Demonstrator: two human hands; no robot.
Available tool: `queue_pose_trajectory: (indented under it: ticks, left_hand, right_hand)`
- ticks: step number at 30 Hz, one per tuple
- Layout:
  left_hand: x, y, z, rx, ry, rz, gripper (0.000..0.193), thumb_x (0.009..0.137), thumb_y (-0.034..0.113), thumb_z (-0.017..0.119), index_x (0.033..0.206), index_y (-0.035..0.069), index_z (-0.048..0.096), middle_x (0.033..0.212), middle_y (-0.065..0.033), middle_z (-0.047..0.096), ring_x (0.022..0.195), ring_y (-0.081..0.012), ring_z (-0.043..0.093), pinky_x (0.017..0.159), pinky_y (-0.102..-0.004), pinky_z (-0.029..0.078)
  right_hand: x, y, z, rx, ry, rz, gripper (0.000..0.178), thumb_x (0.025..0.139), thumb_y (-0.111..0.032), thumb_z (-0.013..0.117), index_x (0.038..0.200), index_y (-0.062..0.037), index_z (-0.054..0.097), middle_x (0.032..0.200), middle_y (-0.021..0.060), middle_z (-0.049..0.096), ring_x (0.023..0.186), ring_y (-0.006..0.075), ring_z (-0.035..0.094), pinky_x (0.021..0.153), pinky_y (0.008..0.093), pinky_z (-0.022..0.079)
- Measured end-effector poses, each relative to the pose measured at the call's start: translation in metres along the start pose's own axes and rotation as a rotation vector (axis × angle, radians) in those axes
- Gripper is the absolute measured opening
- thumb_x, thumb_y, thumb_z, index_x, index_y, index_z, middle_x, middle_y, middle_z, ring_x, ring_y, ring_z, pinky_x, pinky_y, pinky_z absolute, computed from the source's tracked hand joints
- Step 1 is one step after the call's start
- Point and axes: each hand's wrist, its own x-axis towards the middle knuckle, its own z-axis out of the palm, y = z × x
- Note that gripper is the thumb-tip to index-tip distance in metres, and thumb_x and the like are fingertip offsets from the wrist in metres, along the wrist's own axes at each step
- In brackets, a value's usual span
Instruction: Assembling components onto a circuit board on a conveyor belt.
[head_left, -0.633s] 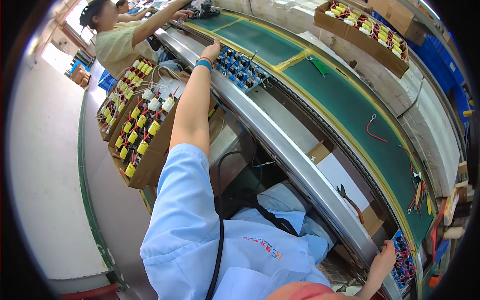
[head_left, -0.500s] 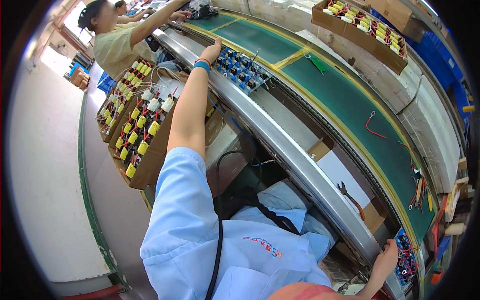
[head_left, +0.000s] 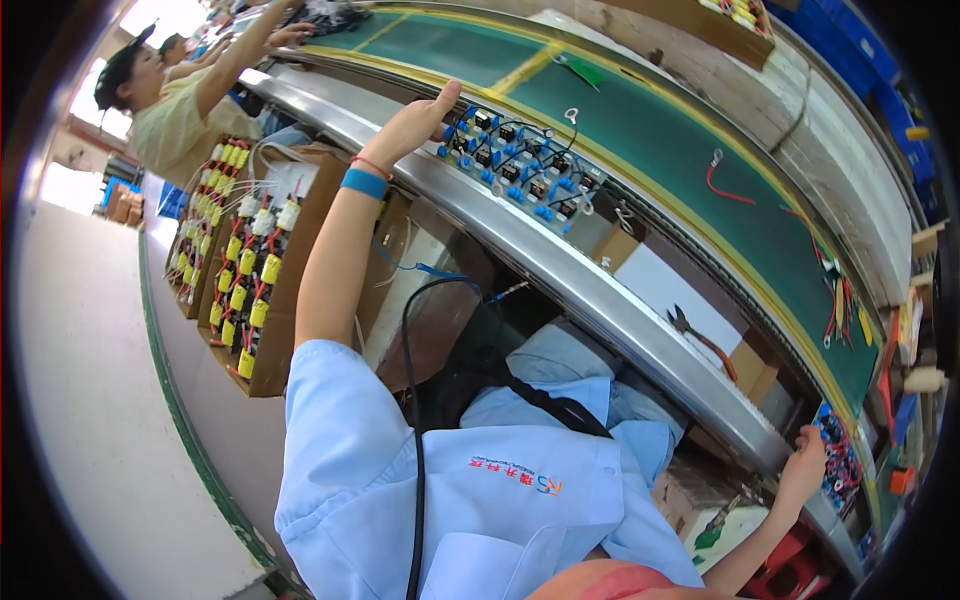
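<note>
Circuit board 1 (head_left: 515, 165), at 12 o'clock from the view's centre, lies across the open track, thickly set with blue, black and white parts and dark leads. The left hand (head_left: 425, 122) is at its 9-o'clock end: the thumb points up, the other fingers curl inward, and whether they grip the board cannot be told. Circuit board 2 (head_left: 842, 470), at 4 o'clock, carries blue parts and tangled red leads; the right hand (head_left: 805, 465) is at its near edge, thumb and fingertips narrowly spaced, its hold likewise unclear. Between the 2 boards, at 3 o'clock, orange-handled pliers (head_left: 702, 342) lie partly over a white sheet (head_left: 665, 285). A metal rail (head_left: 605, 303) borders the track on the near side; a green belt (head_left: 650, 145) runs along the far side, bearing a red lead (head_left: 722, 190) at 2 o'clock. At 9 o'clock, carton 1 (head_left: 285, 320) holds rows of yellow-wrapped parts with red leads and white connectors; carton 2 (head_left: 188, 302), just beside it, holds similar yellow parts. Carton 3 (head_left: 690, 22), at 1 o'clock, contains yellow and white parts. Blue bins (head_left: 850, 70) stand at 2 o'clock, contents hidden. A co-worker (head_left: 190, 100) reaches toward the belt at 10 o'clock.
</note>
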Motion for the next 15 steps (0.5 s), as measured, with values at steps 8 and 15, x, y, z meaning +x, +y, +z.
queue_pose_trajectory:
  ticks: [8, 15]
  left_hand:
    - [-0.047, 0.061, 0.055, -0.004, -0.256, 0.209, 0.084, 0.092, 0.07, 0.033, 0.12, -0.004, 0.06, 0.098, -0.0174, 0.067, 0.086, -0.0231, 0.064, 0.082, -0.0335, 0.049]
    - [-0.068, 0.101, 0.098, 0.104, -0.398, 0.41, 0.071, 0.098, 0.06, 0.031, 0.122, 0.001, 0.06, 0.094, -0.0206, 0.068, 0.091, -0.038, 0.063, 0.083, -0.0391, 0.049]
  right_hand:
    - [0.004, 0.027, 0.006, -0.076, 0.043, 0.079, 0.029, 0.082, 0.003, 0.046, 0.104, -0.0114, 0.059, 0.092, 0.0101, 0.067, 0.086, 0.0318, 0.065, 0.068, 0.0423, 0.048]
    - [-0.002, 0.061, 0.016, -0.053, 0.073, 0.137, 0.037, 0.081, 0.004, 0.045, 0.109, -0.0141, 0.059, 0.094, 0.0087, 0.068, 0.087, 0.0312, 0.065, 0.07, 0.0415, 0.049]
